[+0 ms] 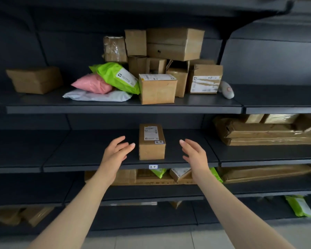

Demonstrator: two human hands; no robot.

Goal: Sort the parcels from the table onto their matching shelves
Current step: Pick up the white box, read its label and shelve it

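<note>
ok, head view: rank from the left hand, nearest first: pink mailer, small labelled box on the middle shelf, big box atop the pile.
1. Small labelled box: just right of the left hand, on the middle shelf, untouched.
2. Pink mailer: on the shelf above, up and slightly left.
3. Big box atop the pile: highest, up and right.

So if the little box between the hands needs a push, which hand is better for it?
Probably the left hand: its fingertips sit almost at the side of the small box on the middle shelf, while the right hand leaves a wider gap. Both are open and touch nothing.
</note>
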